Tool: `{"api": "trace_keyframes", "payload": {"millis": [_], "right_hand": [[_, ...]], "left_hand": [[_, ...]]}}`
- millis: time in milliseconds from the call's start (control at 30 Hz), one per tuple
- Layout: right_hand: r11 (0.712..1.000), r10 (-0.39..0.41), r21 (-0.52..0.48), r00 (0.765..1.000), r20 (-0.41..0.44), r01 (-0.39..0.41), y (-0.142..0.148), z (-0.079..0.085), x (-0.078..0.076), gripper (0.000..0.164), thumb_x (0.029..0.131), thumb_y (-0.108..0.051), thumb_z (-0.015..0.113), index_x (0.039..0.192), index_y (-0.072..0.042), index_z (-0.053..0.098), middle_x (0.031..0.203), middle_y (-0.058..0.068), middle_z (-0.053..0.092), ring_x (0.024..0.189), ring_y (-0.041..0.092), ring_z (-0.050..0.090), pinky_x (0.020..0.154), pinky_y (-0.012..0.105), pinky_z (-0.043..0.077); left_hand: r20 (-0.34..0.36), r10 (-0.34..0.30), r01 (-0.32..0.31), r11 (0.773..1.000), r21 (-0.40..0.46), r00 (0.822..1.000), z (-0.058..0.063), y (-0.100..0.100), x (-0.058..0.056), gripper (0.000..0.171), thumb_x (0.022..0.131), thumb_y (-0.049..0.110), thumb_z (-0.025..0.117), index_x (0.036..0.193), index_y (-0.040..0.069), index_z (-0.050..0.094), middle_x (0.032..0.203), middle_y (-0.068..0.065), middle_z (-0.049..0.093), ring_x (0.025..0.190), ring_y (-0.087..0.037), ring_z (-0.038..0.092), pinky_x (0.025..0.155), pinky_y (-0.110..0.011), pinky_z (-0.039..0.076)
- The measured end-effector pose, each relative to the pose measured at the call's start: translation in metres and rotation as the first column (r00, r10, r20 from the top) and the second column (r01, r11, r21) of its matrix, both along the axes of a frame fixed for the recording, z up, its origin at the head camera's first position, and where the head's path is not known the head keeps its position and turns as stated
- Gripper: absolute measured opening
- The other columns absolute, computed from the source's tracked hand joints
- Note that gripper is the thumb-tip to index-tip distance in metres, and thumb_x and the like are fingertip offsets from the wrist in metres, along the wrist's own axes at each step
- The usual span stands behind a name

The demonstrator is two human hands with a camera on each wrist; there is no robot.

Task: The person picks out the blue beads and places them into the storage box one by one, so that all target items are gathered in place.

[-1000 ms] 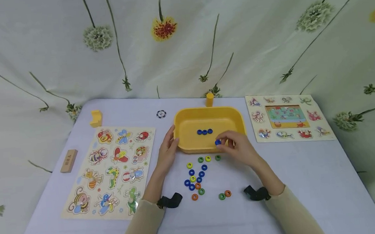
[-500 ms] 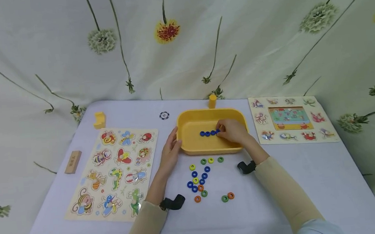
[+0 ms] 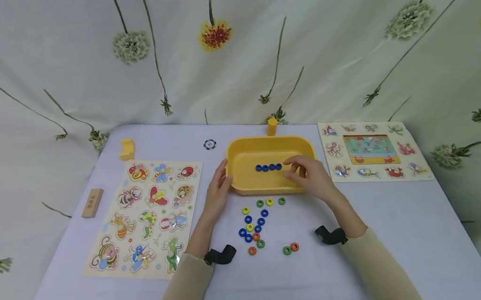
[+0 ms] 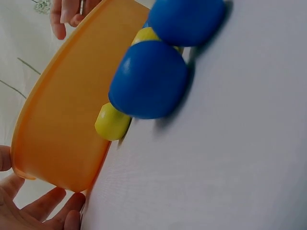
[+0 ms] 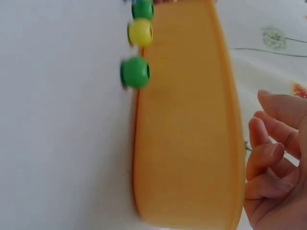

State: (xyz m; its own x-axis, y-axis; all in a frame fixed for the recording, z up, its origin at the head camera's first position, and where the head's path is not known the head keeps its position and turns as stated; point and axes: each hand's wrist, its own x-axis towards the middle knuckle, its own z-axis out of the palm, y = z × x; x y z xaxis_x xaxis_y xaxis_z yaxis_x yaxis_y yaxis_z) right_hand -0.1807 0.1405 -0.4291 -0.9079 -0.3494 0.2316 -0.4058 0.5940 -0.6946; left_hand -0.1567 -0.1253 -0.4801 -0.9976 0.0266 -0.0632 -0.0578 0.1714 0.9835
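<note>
In the head view a row of several blue beads lies on the floor of a shallow yellow tray. My right hand is over the tray's right side, holding nothing, thumb and index finger apart just right of the row's end bead. The right wrist view shows its other fingers loosely bent beside the rim. My left hand rests against the tray's left end, its fingers extended along the outer wall. In front of the tray lie loose blue beads, yellow beads, green beads and orange beads.
An insect picture board lies on the left, near a wooden block and a yellow angled block. A sea-animal board is at the right. Behind the tray are a yellow cylinder and a round chip.
My right hand carried a blue bead into the tray, set it at the right end of the row, let go and drew back slightly right. My left hand stays at the tray.
</note>
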Motion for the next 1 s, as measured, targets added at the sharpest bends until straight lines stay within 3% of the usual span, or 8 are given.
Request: {"api": "trace_keyframes", "payload": {"millis": [200,333,433,567,1000], "right_hand": [[0.974,0.179,-0.141,0.984,-0.016,-0.180,-0.018,0.015,0.050,0.024,0.078,-0.011,0.066,0.101,-0.005,0.062,0.074,0.003,0.056,0.056,0.014,0.043,0.048,0.021,0.035],[0.942,0.306,-0.139,0.952,-0.020,-0.306,-0.035,0.007,0.070,0.026,0.077,-0.010,0.068,0.102,-0.009,0.061,0.075,-0.001,0.056,0.053,0.012,0.041,0.047,0.019,0.033],[0.936,0.341,-0.100,0.940,0.019,-0.338,-0.043,-0.009,0.073,0.027,0.078,-0.017,0.068,0.104,-0.013,0.061,0.076,-0.008,0.055,0.052,0.007,0.039,0.046,0.016,0.032],[0.941,0.336,-0.071,0.940,0.059,-0.331,-0.045,-0.024,0.071,0.028,0.079,-0.024,0.067,0.105,-0.014,0.061,0.077,-0.012,0.053,0.052,0.005,0.039,0.046,0.016,0.032],[0.962,0.273,-0.036,0.959,0.073,-0.271,-0.042,-0.043,0.064,0.027,0.079,-0.022,0.067,0.105,-0.015,0.062,0.074,-0.014,0.052,0.055,0.004,0.042,0.048,0.018,0.036]], "left_hand": [[-0.012,0.011,-0.011,1.000,-0.005,1.000,0.001,-0.001,-0.002,0.045,0.093,0.036,0.041,0.133,0.046,0.026,0.138,-0.001,0.036,0.117,-0.019,0.042,0.099,-0.038,0.035],[-0.011,0.010,-0.010,1.000,-0.003,1.000,0.000,0.000,-0.002,0.045,0.092,0.037,0.042,0.134,0.046,0.026,0.137,-0.003,0.037,0.116,-0.018,0.043,0.098,-0.038,0.035],[-0.003,0.012,-0.012,1.000,0.000,1.000,-0.001,0.001,-0.002,0.045,0.092,0.038,0.042,0.134,0.046,0.026,0.138,-0.002,0.036,0.116,-0.018,0.043,0.098,-0.037,0.035],[0.001,0.014,-0.014,1.000,0.003,1.000,-0.001,0.002,-0.002,0.045,0.092,0.038,0.042,0.134,0.046,0.027,0.138,-0.001,0.036,0.116,-0.017,0.043,0.098,-0.037,0.035],[-0.007,0.021,-0.021,1.000,-0.016,1.000,-0.002,0.001,-0.001,0.044,0.092,0.038,0.041,0.132,0.048,0.026,0.138,0.001,0.036,0.117,-0.018,0.043,0.098,-0.038,0.035]]}}
